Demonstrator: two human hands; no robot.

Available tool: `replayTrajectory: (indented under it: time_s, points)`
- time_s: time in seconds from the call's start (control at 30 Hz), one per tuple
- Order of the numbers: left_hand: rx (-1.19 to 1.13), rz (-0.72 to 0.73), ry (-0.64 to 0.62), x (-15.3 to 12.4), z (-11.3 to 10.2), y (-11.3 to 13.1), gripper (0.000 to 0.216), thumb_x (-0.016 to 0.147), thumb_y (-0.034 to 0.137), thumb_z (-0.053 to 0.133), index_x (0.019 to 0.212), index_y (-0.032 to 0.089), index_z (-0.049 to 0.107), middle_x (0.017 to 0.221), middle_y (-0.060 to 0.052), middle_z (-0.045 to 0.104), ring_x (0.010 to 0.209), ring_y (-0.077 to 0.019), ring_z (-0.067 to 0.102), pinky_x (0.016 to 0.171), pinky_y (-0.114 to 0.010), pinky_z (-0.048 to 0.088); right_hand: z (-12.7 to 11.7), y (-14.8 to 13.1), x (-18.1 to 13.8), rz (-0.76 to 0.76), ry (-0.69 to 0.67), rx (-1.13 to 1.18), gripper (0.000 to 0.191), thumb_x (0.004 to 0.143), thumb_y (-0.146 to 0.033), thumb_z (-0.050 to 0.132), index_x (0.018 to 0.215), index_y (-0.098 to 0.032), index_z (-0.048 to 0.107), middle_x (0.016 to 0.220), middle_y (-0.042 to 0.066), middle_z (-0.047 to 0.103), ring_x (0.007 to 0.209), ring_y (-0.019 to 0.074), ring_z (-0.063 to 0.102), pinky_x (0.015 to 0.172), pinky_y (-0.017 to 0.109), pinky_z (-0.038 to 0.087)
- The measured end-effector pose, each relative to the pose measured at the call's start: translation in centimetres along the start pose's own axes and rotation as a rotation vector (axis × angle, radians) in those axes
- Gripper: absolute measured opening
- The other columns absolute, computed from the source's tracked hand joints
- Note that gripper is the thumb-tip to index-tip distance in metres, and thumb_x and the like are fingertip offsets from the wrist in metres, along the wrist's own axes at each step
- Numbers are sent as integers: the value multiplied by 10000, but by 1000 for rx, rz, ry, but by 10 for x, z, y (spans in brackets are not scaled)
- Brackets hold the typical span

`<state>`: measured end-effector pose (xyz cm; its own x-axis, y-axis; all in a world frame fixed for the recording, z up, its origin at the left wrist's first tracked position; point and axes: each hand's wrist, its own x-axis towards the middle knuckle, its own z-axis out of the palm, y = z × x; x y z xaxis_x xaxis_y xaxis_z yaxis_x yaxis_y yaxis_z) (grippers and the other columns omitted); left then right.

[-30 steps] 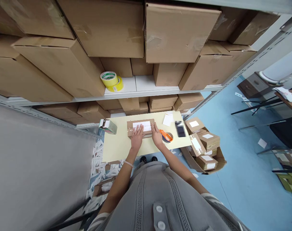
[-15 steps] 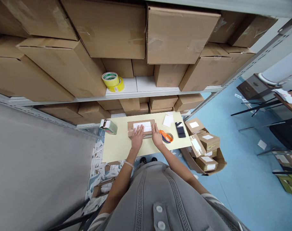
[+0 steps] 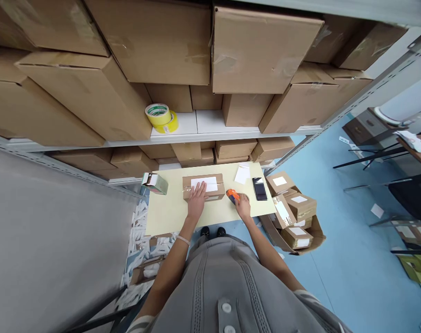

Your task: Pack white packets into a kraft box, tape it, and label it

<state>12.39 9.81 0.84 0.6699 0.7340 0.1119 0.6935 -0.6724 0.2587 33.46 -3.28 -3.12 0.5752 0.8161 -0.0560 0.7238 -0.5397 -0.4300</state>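
Observation:
A small cardboard box [image 3: 215, 192] with a white label [image 3: 210, 184] on top lies on the pale yellow table [image 3: 169, 212]. My left hand [image 3: 196, 199] rests on its top with fingers stretched out, partly over the label. To the right of the box, my right hand [image 3: 243, 206] has its fingers wrapped around an orange tape dispenser [image 3: 232, 194], which lies at the table surface. The hand hides part of the dispenser and its roll.
White papers [image 3: 242, 174] and a blurred dark phone-like object [image 3: 259, 188] lie at the table's right; a green carton [image 3: 155, 183] stands at its left end. Yellow tape rolls [image 3: 161, 118] sit on the shelf among large boxes. A big carton [image 3: 316, 233] of labelled parcels stands on the floor.
My right hand has left the box's right end and moved right onto the tape dispenser, taking hold of it. My left hand stays on the box.

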Motion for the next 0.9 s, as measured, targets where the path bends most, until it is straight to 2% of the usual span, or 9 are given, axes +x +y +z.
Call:
replayTrajectory:
  time_s: [0.13, 0.33, 0.57, 0.73, 0.9]
  points:
    - [16, -2, 0, 0, 2, -1, 589, 960, 296, 393, 1534, 200, 299, 1560, -59, 350, 1477, -237, 247, 1227, -466, 176, 13, 14, 2, 123, -125, -64, 389, 882, -153, 528, 1268, -105, 547, 1234, 166, 624, 1172, 249, 583, 914, 318, 476]
    - [25, -16, -11, 1, 2, 0, 584, 963, 285, 377, 1533, 186, 301, 1568, -47, 333, 1486, -224, 217, 1234, -456, 162, 31, 15, 7, 227, -197, -61, 484, 890, -126, 484, 1368, -76, 423, 1084, 141, 698, 997, 239, 674, 780, 301, 495]
    - [28, -24, -44, 1, 0, 2, 597, 955, 272, 384, 1537, 182, 286, 1579, -44, 306, 1494, -212, 184, 1235, -457, 163, 32, 27, 8, 228, -250, -15, 405, 890, -196, 475, 1273, -83, 545, 1077, 175, 702, 981, 257, 678, 822, 328, 488]
    - [24, -24, -50, 0, 1, 1, 600, 954, 264, 384, 1538, 173, 283, 1586, -42, 286, 1495, -218, 174, 1237, -450, 148, 27, 26, 12, 265, -219, 105, 390, 855, -218, 521, 1216, -88, 588, 1025, 160, 705, 924, 249, 672, 796, 309, 471]
    - [8, -12, -27, 0, 1, 0, 599, 958, 282, 376, 1541, 188, 276, 1586, -41, 284, 1493, -220, 185, 1234, -459, 160, -3, 25, 28, 309, -90, 279, 426, 926, -394, 370, 1086, -96, 631, 914, 133, 698, 830, 232, 641, 707, 286, 467]
